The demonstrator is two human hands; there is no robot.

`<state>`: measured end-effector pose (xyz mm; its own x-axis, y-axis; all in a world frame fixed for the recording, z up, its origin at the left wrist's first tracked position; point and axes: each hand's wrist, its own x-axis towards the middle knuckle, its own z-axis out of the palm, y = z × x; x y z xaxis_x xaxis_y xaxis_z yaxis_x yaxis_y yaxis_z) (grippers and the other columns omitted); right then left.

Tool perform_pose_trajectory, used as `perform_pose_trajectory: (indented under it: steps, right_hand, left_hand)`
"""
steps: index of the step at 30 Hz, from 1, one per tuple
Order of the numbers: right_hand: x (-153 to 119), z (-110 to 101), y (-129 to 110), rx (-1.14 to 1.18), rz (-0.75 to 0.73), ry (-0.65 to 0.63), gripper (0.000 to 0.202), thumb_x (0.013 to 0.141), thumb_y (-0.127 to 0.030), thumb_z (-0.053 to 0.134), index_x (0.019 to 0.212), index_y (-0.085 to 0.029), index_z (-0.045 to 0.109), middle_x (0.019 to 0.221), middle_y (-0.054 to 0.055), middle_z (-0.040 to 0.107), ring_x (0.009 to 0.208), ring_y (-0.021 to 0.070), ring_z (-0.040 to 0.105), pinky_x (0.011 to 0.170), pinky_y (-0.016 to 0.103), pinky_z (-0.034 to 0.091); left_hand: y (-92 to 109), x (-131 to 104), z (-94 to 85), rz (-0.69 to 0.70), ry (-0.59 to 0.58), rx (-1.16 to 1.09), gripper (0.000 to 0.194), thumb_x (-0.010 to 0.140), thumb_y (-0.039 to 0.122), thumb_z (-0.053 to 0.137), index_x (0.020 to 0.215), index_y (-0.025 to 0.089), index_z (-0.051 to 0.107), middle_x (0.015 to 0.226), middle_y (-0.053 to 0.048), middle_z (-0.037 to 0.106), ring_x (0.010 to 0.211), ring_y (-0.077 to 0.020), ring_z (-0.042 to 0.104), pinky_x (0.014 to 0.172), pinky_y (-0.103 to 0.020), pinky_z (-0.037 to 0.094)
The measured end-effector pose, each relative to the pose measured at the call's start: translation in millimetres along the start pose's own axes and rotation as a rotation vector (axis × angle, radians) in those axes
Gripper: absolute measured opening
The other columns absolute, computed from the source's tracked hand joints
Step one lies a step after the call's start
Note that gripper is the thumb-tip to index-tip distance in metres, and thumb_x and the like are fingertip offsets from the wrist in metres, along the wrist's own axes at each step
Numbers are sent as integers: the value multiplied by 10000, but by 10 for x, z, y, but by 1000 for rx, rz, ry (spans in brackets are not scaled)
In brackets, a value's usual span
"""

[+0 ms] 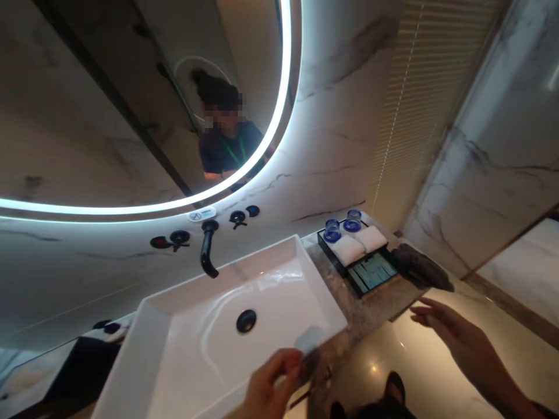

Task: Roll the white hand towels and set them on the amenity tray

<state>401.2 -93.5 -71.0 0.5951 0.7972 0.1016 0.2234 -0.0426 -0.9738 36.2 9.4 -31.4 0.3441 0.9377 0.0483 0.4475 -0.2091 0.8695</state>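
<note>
A white rectangular sink with a dark round drain fills the lower middle. Over its front right edge is my left hand, thumb and fingers pinched on a small translucent pale piece that I cannot identify. My right hand hangs past the counter's front edge at the right, fingers stretched out and holding nothing. It is nearest to a dark crumpled cloth on the counter. Beside the cloth stands a black tray with rolled white towels, blue-based glasses and teal packets.
A black faucet with wall handles juts over the sink. A lit round mirror shows a person's reflection. A dark box sits left of the sink. The stone counter ends above a shiny floor.
</note>
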Motion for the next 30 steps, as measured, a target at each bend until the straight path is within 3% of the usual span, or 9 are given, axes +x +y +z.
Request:
perform_pose_trajectory:
  steps: [2, 5, 9, 13, 19, 23, 27, 30]
  right_hand:
    - [-186, 66, 234, 32, 155, -58, 680, 734, -740, 572, 1164, -212, 559, 1078, 144, 695, 972, 293, 676, 869, 402, 561]
    - [-345, 96, 544, 4, 223, -162, 636, 808, -667, 530, 1245, -206, 499, 1140, 129, 671, 1024, 269, 657, 927, 401, 521]
    - [-385, 5, 830, 24, 250, -226, 564, 849, -609, 528, 1232, -196, 509, 1124, 136, 676, 1001, 264, 664, 919, 407, 518]
    - [-355, -196, 1102, 37, 278, -241, 556, 840, -630, 529, 1182, -192, 552, 1084, 146, 689, 976, 281, 672, 909, 435, 517]
    - [-220, -750, 1743, 17, 323, -361, 631, 853, -662, 465, 1204, -141, 524, 1083, 177, 688, 959, 263, 680, 894, 417, 538]
    - [-67, -1205, 2252, -43, 321, -455, 596, 853, -636, 462, 1163, -139, 571, 1025, 167, 709, 921, 266, 690, 863, 407, 547]
    - [54, -1639, 2896, -128, 334, -458, 535, 869, -581, 443, 1173, -167, 593, 1023, 123, 715, 926, 256, 683, 861, 394, 536]
    - [-35, -1822, 3509, -230, 383, -424, 562, 861, -584, 393, 1159, -158, 607, 924, 125, 725, 847, 294, 687, 818, 450, 538]
  left_hand:
    - [-111, 117, 476, -58, -231, -13, 270, 794, 445, 568, 897, 229, 691, 840, -35, 727, 852, -217, 663, 788, -304, 544]
    - [-190, 196, 1094, -109, -410, 102, 277, 770, 296, 528, 978, 225, 698, 881, -43, 731, 844, -213, 652, 791, -309, 519]
    - [-219, 277, 1665, -35, -651, 227, 361, 773, 196, 467, 1062, 201, 682, 903, -52, 735, 802, -193, 656, 734, -278, 492]
    - [-343, 312, 2179, 24, -748, 373, 365, 781, 184, 465, 1065, 204, 694, 948, -56, 740, 872, -200, 669, 769, -279, 483]
    - [-739, 278, 3061, -97, -694, 514, 332, 785, 167, 487, 1045, 189, 692, 1006, -80, 733, 969, -229, 670, 844, -320, 505]
    - [-965, 395, 3644, -110, -583, 559, 378, 815, 169, 510, 1174, 173, 629, 1203, -87, 671, 1138, -210, 606, 992, -304, 461]
    - [-1063, 757, 4069, -124, -405, 666, 455, 860, 145, 468, 1312, 123, 517, 1366, -122, 560, 1301, -215, 484, 1101, -320, 376]
    - [-1148, 1162, 4197, -149, -265, 776, 424, 909, 191, 445, 1319, 95, 496, 1377, -175, 533, 1329, -265, 449, 1101, -389, 372]
